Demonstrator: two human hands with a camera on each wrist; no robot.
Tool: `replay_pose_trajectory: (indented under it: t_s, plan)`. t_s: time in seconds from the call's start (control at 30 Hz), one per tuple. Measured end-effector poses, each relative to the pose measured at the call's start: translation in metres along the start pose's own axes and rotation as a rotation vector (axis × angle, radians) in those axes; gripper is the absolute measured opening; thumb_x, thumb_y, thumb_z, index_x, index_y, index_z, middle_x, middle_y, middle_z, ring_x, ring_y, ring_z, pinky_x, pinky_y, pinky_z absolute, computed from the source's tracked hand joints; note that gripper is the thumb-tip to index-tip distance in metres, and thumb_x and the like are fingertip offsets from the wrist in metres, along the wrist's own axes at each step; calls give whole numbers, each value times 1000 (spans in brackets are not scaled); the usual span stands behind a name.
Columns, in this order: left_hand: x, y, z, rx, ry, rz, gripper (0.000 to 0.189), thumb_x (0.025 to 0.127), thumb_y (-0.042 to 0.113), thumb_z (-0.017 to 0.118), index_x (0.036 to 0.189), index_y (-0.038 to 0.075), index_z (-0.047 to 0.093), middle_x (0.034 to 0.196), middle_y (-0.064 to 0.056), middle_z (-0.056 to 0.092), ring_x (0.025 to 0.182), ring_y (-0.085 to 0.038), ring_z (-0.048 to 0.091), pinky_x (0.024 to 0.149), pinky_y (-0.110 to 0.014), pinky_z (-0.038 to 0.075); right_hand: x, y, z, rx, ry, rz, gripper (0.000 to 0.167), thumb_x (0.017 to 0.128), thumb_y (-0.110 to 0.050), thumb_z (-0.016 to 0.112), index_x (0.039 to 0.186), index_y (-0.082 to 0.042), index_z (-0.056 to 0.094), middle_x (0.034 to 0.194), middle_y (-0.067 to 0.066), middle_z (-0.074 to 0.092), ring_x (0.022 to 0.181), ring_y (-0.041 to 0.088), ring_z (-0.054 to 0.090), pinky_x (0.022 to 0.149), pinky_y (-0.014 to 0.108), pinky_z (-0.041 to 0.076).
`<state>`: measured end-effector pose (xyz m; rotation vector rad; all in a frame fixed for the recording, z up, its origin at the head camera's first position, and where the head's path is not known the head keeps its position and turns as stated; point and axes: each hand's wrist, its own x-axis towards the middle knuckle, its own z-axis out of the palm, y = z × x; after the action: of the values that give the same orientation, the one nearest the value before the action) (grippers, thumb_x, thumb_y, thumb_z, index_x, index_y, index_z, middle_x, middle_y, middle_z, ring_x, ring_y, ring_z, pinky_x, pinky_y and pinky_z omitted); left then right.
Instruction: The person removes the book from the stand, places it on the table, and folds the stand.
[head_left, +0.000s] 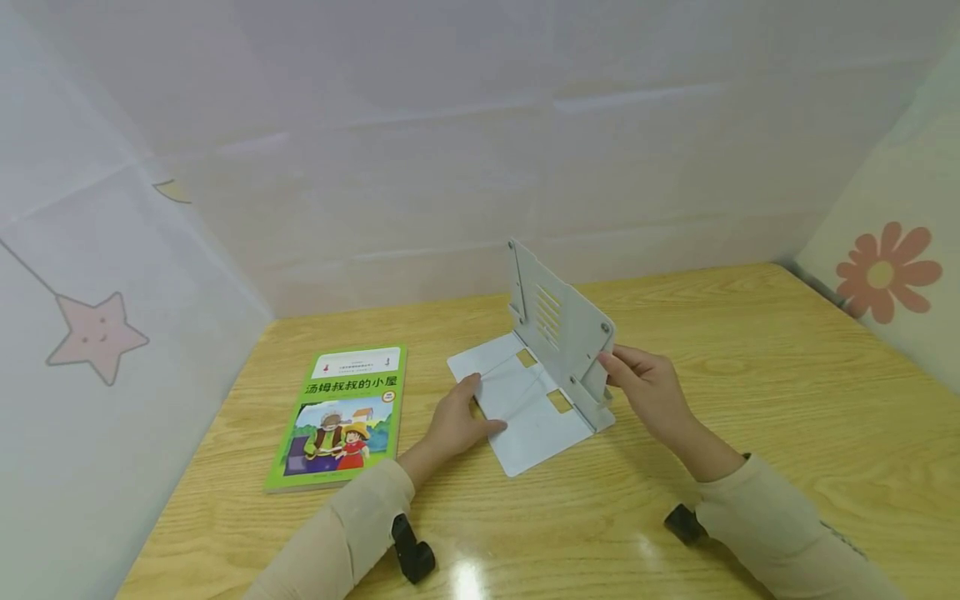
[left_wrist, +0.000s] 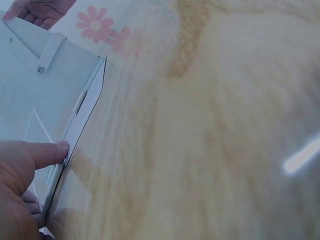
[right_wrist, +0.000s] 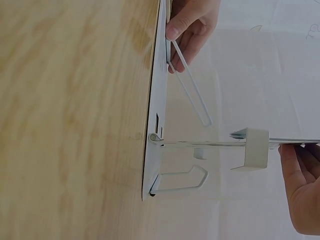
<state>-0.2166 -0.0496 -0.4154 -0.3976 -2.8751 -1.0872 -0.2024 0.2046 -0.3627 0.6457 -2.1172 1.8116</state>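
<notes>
A white metal book stand (head_left: 581, 333) is unfolded on the wooden table, its slotted panel standing up from a flat base plate (head_left: 536, 433). My right hand (head_left: 652, 392) pinches the panel's near side edge, thumb on the face toward the base and fingers behind. At the base's left edge, my left hand (head_left: 453, 421) grips the plate with thumb and fingers spread along it. In the right wrist view, a thin wire prop (right_wrist: 192, 85) slants up from the base beside the left hand. A second wire loop (right_wrist: 180, 189) lies beyond the hinge.
Left of the stand lies a green picture-covered book (head_left: 345, 417), flat on the wooden table (head_left: 787, 375). A pale cloth backdrop (head_left: 412, 167) hangs behind the table and at both sides. Each sleeve bears a black wrist camera (head_left: 412, 550).
</notes>
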Motion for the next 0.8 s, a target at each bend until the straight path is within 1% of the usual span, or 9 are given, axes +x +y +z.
replay_pose_trajectory:
  t_s: [0.07, 0.33, 0.53, 0.8]
  plan:
    - [0, 0, 0, 5, -7, -2, 79, 69, 26, 72, 128, -7, 32, 131, -20, 33, 120, -29, 29, 98, -36, 25, 0, 0, 0, 6, 3, 1, 28, 88, -7, 48, 105, 14, 54, 95, 9, 62, 79, 13, 61, 65, 27, 50]
    - [-1, 1, -1, 14, -32, -10, 79, 71, 26, 71, 129, -7, 29, 132, -20, 31, 122, -30, 25, 99, -37, 23, 0, 1, 0, 14, 15, 4, 28, 88, -7, 48, 104, 14, 54, 93, -1, 63, 79, 12, 60, 65, 26, 50]
    - [-1, 1, 0, 20, -43, -14, 79, 71, 24, 71, 130, -6, 28, 133, -20, 29, 123, -31, 23, 99, -38, 22, 0, 2, 0, 6, 18, 7, 28, 88, -8, 49, 104, 14, 55, 93, 0, 62, 79, 11, 60, 64, 26, 50]
    - [-2, 1, -1, 26, -49, 10, 79, 72, 25, 70, 130, -8, 27, 134, -20, 28, 123, -31, 22, 100, -38, 21, -1, 2, 0, 13, 24, 13, 28, 88, -8, 49, 104, 14, 54, 92, -3, 62, 79, 10, 60, 64, 26, 50]
